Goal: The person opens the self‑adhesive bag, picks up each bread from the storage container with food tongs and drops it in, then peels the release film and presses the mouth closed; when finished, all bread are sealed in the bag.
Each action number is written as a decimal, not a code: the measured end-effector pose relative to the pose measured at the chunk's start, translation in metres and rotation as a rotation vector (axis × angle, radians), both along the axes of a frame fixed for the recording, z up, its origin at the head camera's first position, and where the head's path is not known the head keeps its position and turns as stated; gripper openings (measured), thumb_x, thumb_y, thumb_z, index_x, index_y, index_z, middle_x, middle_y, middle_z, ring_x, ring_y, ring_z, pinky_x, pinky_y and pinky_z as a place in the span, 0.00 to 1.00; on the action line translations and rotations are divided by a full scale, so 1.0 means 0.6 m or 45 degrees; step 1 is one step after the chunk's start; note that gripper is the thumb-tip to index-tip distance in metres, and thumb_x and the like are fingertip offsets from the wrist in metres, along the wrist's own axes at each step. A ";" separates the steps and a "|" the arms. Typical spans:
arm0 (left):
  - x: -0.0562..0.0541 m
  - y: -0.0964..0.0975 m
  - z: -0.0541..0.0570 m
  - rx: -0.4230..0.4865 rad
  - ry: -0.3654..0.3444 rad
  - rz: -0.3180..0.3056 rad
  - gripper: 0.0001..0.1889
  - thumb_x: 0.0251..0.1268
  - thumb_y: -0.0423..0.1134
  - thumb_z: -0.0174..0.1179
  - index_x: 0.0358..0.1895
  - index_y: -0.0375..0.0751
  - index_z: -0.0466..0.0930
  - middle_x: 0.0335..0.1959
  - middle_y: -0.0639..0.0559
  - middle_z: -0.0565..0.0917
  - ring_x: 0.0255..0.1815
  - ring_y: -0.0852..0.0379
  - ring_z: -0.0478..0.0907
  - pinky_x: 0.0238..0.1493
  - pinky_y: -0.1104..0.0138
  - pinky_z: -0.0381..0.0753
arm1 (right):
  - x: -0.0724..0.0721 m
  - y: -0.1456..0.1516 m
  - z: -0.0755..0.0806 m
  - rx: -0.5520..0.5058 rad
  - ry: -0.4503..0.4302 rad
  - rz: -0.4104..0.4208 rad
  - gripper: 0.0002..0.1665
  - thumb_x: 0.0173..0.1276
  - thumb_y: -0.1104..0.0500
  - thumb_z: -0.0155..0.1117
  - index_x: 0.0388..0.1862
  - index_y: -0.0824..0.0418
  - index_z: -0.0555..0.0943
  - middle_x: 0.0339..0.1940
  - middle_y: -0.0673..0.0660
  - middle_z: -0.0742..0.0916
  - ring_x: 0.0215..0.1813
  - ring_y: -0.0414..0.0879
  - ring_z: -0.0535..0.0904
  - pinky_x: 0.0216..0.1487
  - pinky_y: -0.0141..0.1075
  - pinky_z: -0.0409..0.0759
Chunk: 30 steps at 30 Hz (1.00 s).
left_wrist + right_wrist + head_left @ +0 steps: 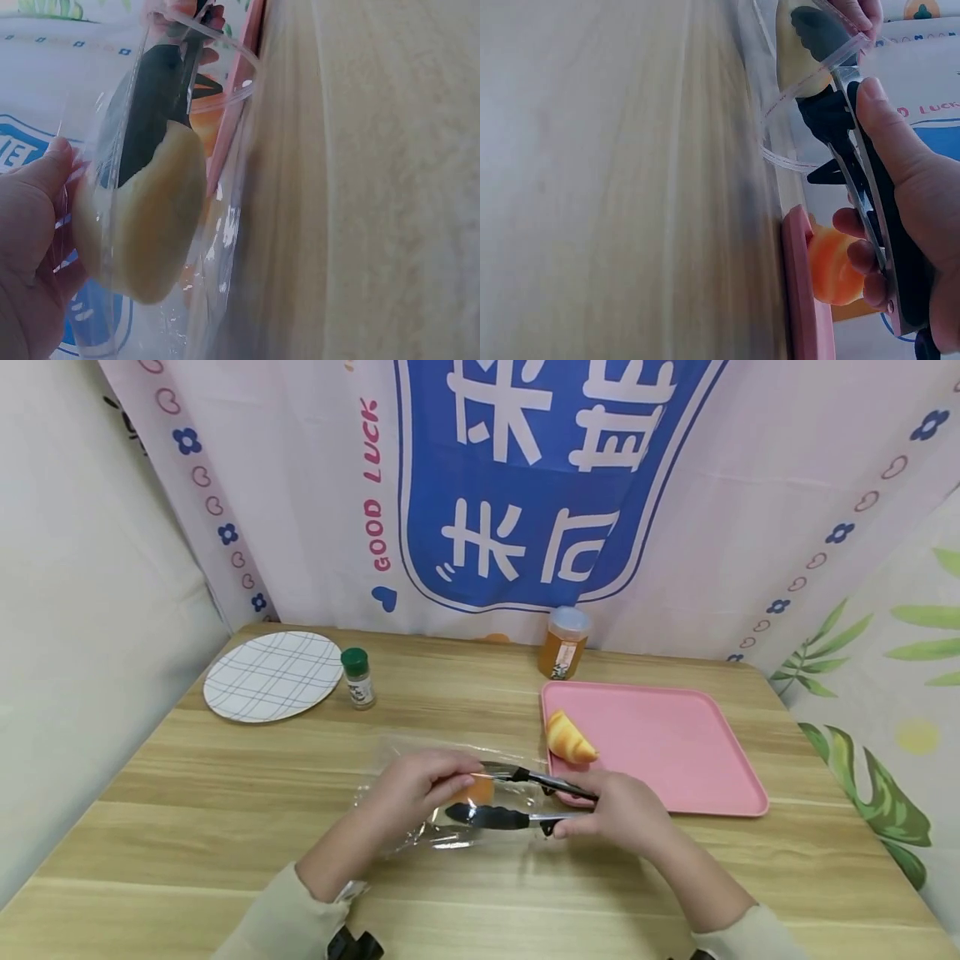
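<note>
Bagging seems underway: left hand [416, 787] pinching clear plastic bag [450, 841], right hand [628, 810] gripping black-and-silver metal tongs [510, 818], I'd next release pale oval bread [154, 232].

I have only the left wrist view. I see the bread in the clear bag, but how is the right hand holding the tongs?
Observer: The right hand holds the tongs with its thumb laid along one handle.
Operator: Understood. And what is at the far left of the table?
Observer: A green-capped bottle stands beside a white checked plate.
Operator: Is something behind the pink tray?
Observer: Yes, a jar stands behind its left corner.
</note>
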<state>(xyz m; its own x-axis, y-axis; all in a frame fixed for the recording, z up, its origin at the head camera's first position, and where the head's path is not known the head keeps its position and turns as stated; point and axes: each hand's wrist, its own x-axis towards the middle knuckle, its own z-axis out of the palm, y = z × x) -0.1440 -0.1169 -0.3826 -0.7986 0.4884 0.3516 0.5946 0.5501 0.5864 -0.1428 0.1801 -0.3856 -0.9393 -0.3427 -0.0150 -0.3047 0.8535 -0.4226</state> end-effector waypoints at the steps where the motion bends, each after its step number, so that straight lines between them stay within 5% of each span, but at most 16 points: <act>1: 0.001 -0.001 0.000 0.005 -0.010 0.010 0.10 0.67 0.40 0.61 0.49 0.47 0.86 0.51 0.53 0.87 0.56 0.54 0.83 0.60 0.59 0.82 | -0.001 0.001 0.002 0.006 -0.007 -0.005 0.46 0.40 0.29 0.75 0.61 0.44 0.81 0.52 0.50 0.88 0.56 0.51 0.83 0.53 0.50 0.82; 8: 0.000 0.004 -0.003 -0.021 0.014 -0.016 0.09 0.68 0.39 0.61 0.48 0.48 0.86 0.52 0.54 0.87 0.57 0.55 0.82 0.62 0.59 0.81 | 0.000 -0.018 0.007 0.104 0.088 0.034 0.45 0.38 0.31 0.78 0.59 0.41 0.82 0.53 0.53 0.87 0.48 0.51 0.85 0.37 0.43 0.82; 18: 0.003 0.020 -0.009 -0.016 0.104 0.004 0.09 0.66 0.39 0.63 0.47 0.47 0.87 0.48 0.54 0.88 0.55 0.54 0.84 0.59 0.59 0.83 | 0.006 -0.055 -0.006 0.132 0.316 0.133 0.36 0.38 0.31 0.77 0.47 0.42 0.83 0.34 0.41 0.87 0.29 0.37 0.76 0.26 0.32 0.74; 30: 0.004 0.023 -0.003 0.004 0.189 0.028 0.09 0.65 0.38 0.63 0.46 0.45 0.87 0.47 0.52 0.89 0.52 0.54 0.85 0.57 0.58 0.84 | 0.012 -0.072 -0.015 0.218 0.380 0.090 0.41 0.38 0.29 0.76 0.52 0.44 0.82 0.45 0.45 0.89 0.42 0.45 0.85 0.32 0.39 0.82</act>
